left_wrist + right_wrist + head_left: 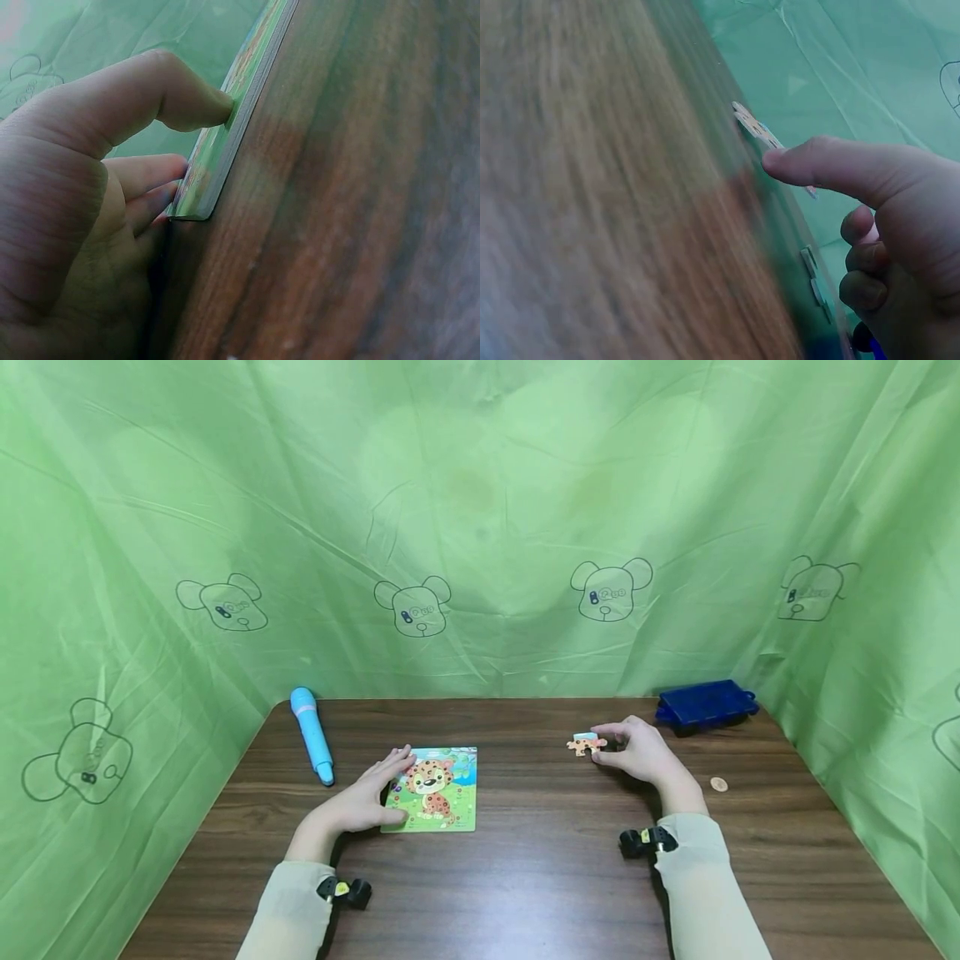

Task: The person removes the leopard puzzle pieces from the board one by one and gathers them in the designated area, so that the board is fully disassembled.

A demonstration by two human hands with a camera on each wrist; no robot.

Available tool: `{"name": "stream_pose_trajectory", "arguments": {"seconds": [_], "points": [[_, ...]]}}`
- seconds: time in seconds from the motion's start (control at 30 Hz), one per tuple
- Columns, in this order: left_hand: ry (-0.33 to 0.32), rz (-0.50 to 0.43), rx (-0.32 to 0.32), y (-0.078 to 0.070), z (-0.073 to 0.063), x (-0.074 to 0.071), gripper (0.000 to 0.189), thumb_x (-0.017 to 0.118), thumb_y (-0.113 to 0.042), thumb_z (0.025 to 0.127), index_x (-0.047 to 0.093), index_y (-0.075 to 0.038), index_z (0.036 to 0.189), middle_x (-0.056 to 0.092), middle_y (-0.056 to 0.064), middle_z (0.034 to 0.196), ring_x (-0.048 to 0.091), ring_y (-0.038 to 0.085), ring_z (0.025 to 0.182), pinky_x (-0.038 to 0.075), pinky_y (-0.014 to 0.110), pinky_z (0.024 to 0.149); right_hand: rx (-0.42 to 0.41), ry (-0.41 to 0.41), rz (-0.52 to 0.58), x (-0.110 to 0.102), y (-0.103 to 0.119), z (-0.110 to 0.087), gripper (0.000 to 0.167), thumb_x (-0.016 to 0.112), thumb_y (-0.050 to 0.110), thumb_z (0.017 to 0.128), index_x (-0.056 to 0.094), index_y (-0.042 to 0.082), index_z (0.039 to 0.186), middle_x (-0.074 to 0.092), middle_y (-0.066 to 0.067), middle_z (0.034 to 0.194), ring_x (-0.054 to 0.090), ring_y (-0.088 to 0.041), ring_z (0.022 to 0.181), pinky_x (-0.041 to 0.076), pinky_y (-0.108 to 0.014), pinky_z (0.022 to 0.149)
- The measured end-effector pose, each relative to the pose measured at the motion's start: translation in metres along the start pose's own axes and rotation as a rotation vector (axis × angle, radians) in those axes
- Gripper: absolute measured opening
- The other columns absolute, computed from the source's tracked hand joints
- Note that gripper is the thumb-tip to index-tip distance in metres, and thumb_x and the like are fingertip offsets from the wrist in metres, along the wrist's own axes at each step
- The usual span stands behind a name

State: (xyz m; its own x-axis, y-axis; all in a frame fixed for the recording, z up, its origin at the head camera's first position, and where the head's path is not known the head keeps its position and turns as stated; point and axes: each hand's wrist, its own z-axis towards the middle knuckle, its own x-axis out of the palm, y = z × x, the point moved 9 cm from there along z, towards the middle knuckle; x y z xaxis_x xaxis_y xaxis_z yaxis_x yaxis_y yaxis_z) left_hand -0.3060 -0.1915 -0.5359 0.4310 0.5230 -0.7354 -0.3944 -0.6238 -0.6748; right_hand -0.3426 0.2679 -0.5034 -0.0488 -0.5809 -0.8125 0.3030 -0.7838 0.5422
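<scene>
My left hand [369, 796] rests at the left side of a square puzzle board [464, 802] printed with a spotted leopard cub on grass. In the left wrist view the thumb [206, 109] presses on the board's top face near its edge, while the other fingers lie along the adjoining side. To the right, my right hand [637, 752] pinches an orange-spotted jigsaw piece [581, 745] with a light blue patch between thumb and index finger. The right wrist view shows this piece [751, 124] edge-on, tilted, with the remaining fingers curled below.
A light blue toy microphone [312, 735] lies at the back left. At the back right stands a dark blue translucent plastic case [707, 703]. Beside the right wrist is a small round wooden piece [718, 784]. Green cloth [495, 635] walls in the wooden table [510, 877].
</scene>
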Motion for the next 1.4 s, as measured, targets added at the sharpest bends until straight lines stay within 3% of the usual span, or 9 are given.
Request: {"name": "stream_pose_trajectory", "arguments": {"seconds": [0.5,0.93,1.4], "points": [[-0.002,0.004,-0.003,0.0018,0.0005,0.0007,0.101,0.083,-0.027,0.089,0.031,-0.004,0.172,0.015,0.016,0.182,0.007,0.043,0.168,0.01,0.068,0.131,0.043,0.009,-0.022,0.0038,0.0003,0.0008,0.044,0.091,0.028,0.087,0.082,0.007,0.125,0.062,-0.013,0.096,0.056,-0.028,0.093,0.048,-0.05,0.084],[-0.005,0.003,-0.007,-0.0001,0.0003,-0.0002,0.101,0.083,-0.027,0.088,0.032,-0.004,0.172,0.016,0.017,0.182,0.008,0.043,0.168,0.01,0.068,0.131,0.025,-0.04,-0.013,0.0062,-0.0021,0.0004,0.043,0.088,0.029,0.086,0.081,0.006,0.121,0.058,-0.012,0.092,0.053,-0.028,0.088,0.044,-0.047,0.077],[-0.003,0.001,-0.008,0.0018,-0.0001,0.0005,0.101,0.083,-0.028,0.089,0.032,-0.005,0.172,0.016,0.017,0.182,0.007,0.043,0.168,0.01,0.068,0.131,0.081,-0.051,0.016,0.0015,-0.0024,0.002,0.046,0.089,0.029,0.089,0.08,0.005,0.127,0.064,-0.016,0.101,0.06,-0.032,0.098,0.047,-0.048,0.086]]}}
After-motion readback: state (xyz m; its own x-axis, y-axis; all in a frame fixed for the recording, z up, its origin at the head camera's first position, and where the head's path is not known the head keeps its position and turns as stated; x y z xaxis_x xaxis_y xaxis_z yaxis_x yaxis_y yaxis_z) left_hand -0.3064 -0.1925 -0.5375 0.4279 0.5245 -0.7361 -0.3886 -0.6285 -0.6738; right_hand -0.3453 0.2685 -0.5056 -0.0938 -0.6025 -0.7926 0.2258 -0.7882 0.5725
